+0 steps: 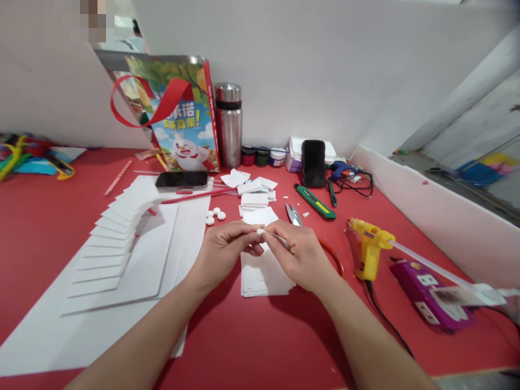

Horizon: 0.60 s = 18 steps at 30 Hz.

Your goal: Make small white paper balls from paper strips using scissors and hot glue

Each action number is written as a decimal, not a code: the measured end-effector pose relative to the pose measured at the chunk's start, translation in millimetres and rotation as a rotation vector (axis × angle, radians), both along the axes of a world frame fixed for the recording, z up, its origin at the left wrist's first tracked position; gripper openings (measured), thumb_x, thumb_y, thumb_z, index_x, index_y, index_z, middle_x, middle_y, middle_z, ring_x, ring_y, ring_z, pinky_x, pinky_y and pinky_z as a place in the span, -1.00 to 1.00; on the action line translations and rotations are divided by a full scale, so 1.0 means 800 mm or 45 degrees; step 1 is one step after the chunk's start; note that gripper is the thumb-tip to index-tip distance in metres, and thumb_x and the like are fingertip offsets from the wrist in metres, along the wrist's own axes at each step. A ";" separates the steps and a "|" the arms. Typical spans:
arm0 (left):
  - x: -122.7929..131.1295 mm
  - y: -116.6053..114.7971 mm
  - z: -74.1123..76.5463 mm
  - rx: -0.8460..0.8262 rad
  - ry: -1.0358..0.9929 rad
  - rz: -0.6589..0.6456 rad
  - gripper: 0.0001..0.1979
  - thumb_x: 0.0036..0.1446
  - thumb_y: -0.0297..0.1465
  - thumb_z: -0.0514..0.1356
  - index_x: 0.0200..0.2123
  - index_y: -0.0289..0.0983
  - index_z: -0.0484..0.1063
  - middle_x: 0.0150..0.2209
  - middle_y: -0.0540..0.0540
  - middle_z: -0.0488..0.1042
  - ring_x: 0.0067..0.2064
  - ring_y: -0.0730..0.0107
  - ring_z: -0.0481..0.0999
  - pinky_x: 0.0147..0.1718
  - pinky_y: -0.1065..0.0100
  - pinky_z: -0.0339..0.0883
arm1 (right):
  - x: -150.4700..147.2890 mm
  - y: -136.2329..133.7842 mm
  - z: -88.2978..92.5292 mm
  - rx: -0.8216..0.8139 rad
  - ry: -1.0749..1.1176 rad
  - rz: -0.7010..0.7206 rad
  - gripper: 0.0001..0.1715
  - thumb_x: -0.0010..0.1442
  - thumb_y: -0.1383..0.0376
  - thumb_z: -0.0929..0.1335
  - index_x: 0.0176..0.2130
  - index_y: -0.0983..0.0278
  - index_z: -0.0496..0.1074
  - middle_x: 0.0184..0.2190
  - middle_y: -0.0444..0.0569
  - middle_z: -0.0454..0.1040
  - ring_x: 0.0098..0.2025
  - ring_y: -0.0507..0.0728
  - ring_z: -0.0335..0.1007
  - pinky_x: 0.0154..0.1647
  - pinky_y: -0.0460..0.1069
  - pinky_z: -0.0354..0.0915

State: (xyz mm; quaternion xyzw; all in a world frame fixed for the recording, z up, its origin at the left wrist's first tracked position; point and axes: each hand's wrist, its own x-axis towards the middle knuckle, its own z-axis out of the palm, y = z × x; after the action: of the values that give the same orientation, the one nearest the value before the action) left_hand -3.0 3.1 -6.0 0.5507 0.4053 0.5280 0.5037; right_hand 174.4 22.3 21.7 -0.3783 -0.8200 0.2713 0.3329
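Note:
Between my fingertips, above a stack of white paper sheets (268, 276), is a small white roll that looks like coiled paper (260, 232). My left hand (229, 244) pinches it from one side and my right hand (298, 249) from the other, both closed. Several similar small white discs (215, 214) lie on the red table just beyond my left hand. Scissors (294, 214) rest past my right hand, their orange handle partly hidden behind it. Smaller cut white pieces (254, 200) are piled behind the sheets.
On the left, a curved stair-like white card model (109, 244) stands on a large white sheet (52, 325). A yellow glue gun (369, 244) and green cutter (314, 201) lie right. Behind are a phone (181, 179), steel flask (229, 127), paint jars (262, 157) and printed bag (182, 119).

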 end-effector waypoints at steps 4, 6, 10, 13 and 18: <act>-0.003 0.002 0.000 0.047 0.105 -0.042 -0.80 0.28 -0.41 0.19 -0.13 -0.22 0.62 -0.35 -0.04 0.57 -0.40 0.44 0.58 -0.32 0.35 0.51 | -0.002 -0.001 -0.004 0.024 -0.060 -0.006 -0.76 0.38 0.29 0.25 -0.30 0.29 0.43 -0.41 -0.10 0.46 -0.40 0.01 0.29 -0.31 -0.06 0.14; -0.004 0.001 0.002 0.198 0.264 0.039 -0.78 0.31 -0.42 0.15 -0.11 -0.22 0.61 -0.34 -0.03 0.56 -0.40 0.46 0.56 -0.32 0.38 0.46 | -0.004 -0.001 -0.004 -0.023 -0.037 -0.031 -0.75 0.38 0.24 0.26 -0.27 0.28 0.45 -0.41 -0.09 0.47 -0.40 0.03 0.30 -0.32 -0.05 0.14; -0.005 0.001 0.011 0.337 0.469 0.202 -0.77 0.34 -0.43 0.11 -0.15 -0.25 0.59 -0.40 -0.01 0.51 -0.40 0.48 0.51 -0.31 0.41 0.38 | -0.005 0.004 0.004 -0.604 0.243 -0.102 -0.54 0.35 -0.01 0.26 -0.31 0.29 0.47 -0.48 -0.05 0.49 -0.44 0.08 0.38 -0.39 -0.03 0.23; -0.008 0.002 0.013 0.366 0.498 0.219 -0.79 0.33 -0.44 0.12 -0.15 -0.25 0.57 -0.38 -0.02 0.50 -0.38 0.48 0.48 -0.32 0.42 0.36 | -0.003 0.012 0.007 -1.361 0.651 -0.028 -0.31 0.37 -0.14 0.09 -0.24 0.33 0.45 -0.42 0.08 0.55 -0.41 0.18 0.51 -0.30 0.07 0.39; -0.010 0.003 0.011 0.444 0.527 0.192 -0.78 0.33 -0.45 0.13 -0.11 -0.21 0.58 -0.30 -0.03 0.55 -0.33 0.48 0.48 -0.29 0.44 0.34 | 0.000 0.017 -0.001 -1.823 0.852 0.375 -0.40 0.42 -0.04 0.04 -0.07 0.31 0.37 -0.33 0.13 0.58 -0.37 0.21 0.58 -0.23 0.16 0.44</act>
State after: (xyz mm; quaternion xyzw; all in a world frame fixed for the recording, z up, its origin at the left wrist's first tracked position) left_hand -10.8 5.5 2.7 0.6934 0.4425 0.5020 0.2672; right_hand 174.3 35.8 21.3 -0.2864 -0.3451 0.8715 0.1983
